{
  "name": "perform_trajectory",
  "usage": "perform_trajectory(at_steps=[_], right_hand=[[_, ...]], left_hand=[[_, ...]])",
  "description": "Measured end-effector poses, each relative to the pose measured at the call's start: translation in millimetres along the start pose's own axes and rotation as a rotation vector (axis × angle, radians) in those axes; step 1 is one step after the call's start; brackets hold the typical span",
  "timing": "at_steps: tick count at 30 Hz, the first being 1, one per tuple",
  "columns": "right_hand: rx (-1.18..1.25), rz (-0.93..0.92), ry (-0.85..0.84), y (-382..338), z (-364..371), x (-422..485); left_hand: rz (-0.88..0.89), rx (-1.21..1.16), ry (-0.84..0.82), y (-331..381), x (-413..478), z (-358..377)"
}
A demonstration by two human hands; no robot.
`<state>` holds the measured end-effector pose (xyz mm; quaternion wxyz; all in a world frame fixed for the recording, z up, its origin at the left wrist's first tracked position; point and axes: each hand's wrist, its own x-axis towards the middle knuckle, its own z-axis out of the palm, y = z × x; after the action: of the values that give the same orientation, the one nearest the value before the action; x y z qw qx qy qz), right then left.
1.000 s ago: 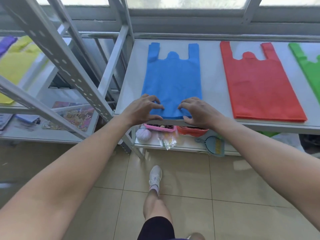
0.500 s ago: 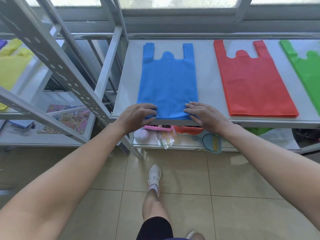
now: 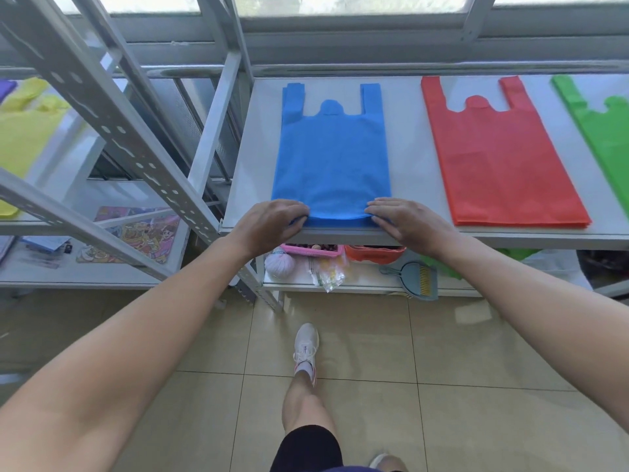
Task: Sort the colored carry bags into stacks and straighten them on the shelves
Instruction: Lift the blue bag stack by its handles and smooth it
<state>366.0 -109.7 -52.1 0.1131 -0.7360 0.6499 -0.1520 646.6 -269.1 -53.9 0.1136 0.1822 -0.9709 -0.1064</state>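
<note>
The blue bags [image 3: 332, 158] lie flat in a stack on the shelf [image 3: 252, 158]. Their handles point to the window and their bottom edge is at the front. The left hand [image 3: 272, 223] grips the bottom left corner of the blue bags, with its fingers curled over the edge. The right hand [image 3: 405, 223] grips the bottom right corner the same way. The edge between the two hands bends up a little. The red bags [image 3: 497, 165] lie flat just to the right, not touching the blue bags. The green bags [image 3: 609, 137] lie further right, cut off by the side. The yellow bags [image 3: 23, 137] lie well apart on the left. Below sit a pink basket [image 3: 311, 250] and a dustpan [image 3: 417, 279].
</note>
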Motion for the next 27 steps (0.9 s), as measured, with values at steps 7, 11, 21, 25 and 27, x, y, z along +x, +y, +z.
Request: perform_trajectory(at_steps=[7, 11, 21, 25, 27], right_hand=[[0.054, 0.189, 0.076, 4, -9, 9], [-0.02, 0.144, -0.011, 3, -8, 6], [-0.102, 0.207, 0.17, 7, -4, 28], [-0.036, 0.252, 0.072, 9, 12, 19], [-0.011, 0.244, 0.076, 11, 10, 18]], left_hand=[[-0.064, 0.032, 0.131, 1, 9, -4], [0.015, 0.1, 0.062, -6, 7, 0], [0.084, 0.351, 0.227, -6, 23, 16], [0.019, 0.287, 0.15, -12, 14, 33], [0.009, 0.282, 0.149, -13, 15, 33]])
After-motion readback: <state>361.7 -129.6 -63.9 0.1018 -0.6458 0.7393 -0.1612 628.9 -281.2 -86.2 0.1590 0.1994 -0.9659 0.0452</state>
